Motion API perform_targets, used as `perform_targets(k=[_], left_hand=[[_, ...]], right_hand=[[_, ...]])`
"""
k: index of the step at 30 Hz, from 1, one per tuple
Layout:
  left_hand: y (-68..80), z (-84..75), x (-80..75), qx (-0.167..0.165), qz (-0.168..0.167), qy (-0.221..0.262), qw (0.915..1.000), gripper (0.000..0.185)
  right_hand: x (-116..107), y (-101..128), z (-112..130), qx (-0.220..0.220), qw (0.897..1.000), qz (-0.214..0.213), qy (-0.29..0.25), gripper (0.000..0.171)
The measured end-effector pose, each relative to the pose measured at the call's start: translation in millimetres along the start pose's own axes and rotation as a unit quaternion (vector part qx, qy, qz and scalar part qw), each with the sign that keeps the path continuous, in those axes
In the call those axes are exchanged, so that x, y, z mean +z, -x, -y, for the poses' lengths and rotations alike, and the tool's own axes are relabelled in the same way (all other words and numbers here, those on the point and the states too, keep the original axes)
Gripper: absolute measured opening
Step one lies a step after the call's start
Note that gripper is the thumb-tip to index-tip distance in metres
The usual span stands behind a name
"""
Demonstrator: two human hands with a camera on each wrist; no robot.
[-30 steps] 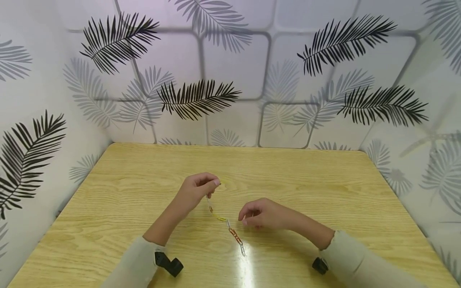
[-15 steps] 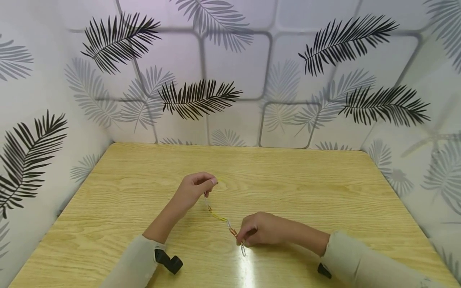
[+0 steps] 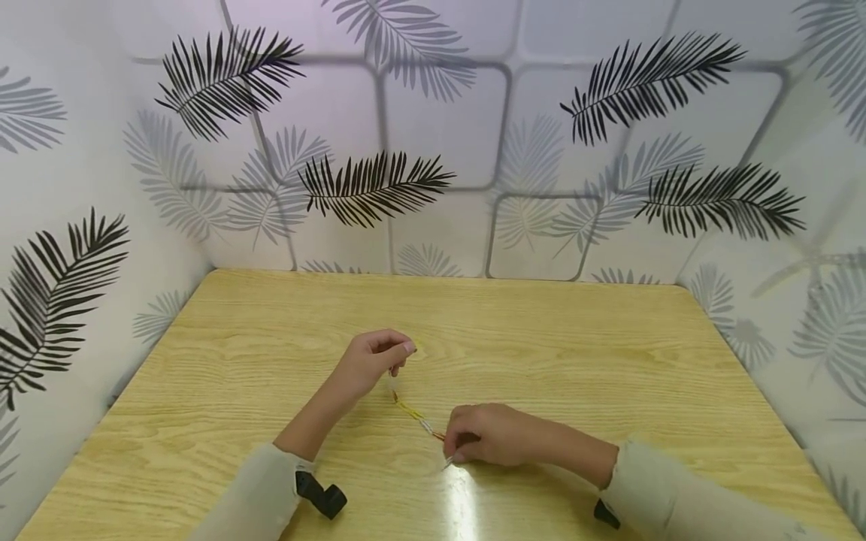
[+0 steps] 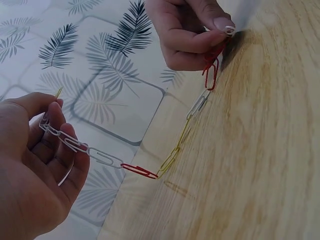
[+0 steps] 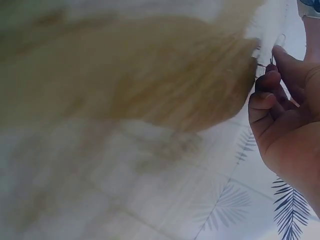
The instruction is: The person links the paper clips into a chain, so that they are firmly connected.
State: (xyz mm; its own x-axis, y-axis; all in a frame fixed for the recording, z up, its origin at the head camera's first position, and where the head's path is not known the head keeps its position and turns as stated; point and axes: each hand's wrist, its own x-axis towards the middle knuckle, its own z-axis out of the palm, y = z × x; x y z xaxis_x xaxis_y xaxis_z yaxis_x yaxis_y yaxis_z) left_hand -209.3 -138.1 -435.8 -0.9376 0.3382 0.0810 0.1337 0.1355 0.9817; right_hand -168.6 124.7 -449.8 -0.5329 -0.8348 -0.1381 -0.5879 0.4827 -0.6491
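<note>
A chain of coloured paper clips [image 3: 414,412] [image 4: 150,167] stretches between my two hands over the wooden table [image 3: 541,353]. My left hand [image 3: 370,359] [image 4: 37,165] pinches the white clips at the far end, held a little above the table. My right hand [image 3: 483,436] [image 4: 192,30] pinches the near end, a red and a white clip, low at the tabletop. In the right wrist view the right hand [image 5: 285,110] has its fingers curled, with a white clip [image 5: 279,41] at its fingertips. The middle of the chain sags to the wood.
Walls papered with palm leaves [image 3: 433,135] close the table in at the back and on both sides. A bright glare [image 3: 460,496] lies on the wood near the front edge. Small black wrist cameras [image 3: 321,494] sit under both sleeves.
My right hand came down and toward me onto the near end of the chain and took hold of it. The left hand has stayed where it was, still holding its end.
</note>
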Motion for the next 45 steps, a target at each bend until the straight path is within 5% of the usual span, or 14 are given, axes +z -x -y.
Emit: perform_targets(k=[8, 17, 21, 28, 38, 45], left_hand=[[-2.6, -1.8, 6.4, 0.008, 0.014, -0.013, 0.9998, 0.028], [0.7, -16.5, 17.7, 0.021, 0.012, -0.019, 0.9995, 0.021], [3.3, -24.1, 22.8, 0.023, 0.015, -0.013, 0.9995, 0.024], [5.4, -46.3, 28.1, 0.03, 0.005, 0.008, 0.9995, 0.022], [-6.4, -93.5, 28.8, 0.079, -0.008, 0.018, 0.9967, 0.019], [-9.7, -108.0, 31.1, 0.104, -0.001, 0.035, 0.9939, 0.016]], right_hand=[[-6.6, 2.6, -4.1, 0.0, 0.994, -0.061, -0.095, 0.003], [-20.3, -0.5, 3.2, 0.003, 0.97, -0.176, -0.17, 0.01], [-27.3, -0.4, 8.4, 0.029, 0.954, -0.213, -0.209, 0.013], [-43.9, 1.8, 21.2, -0.006, 0.918, -0.27, -0.291, 0.014], [-83.0, 5.3, 48.2, -0.067, 0.871, -0.378, -0.308, 0.01], [-95.7, 7.8, 57.0, -0.08, 0.858, -0.432, -0.267, 0.008]])
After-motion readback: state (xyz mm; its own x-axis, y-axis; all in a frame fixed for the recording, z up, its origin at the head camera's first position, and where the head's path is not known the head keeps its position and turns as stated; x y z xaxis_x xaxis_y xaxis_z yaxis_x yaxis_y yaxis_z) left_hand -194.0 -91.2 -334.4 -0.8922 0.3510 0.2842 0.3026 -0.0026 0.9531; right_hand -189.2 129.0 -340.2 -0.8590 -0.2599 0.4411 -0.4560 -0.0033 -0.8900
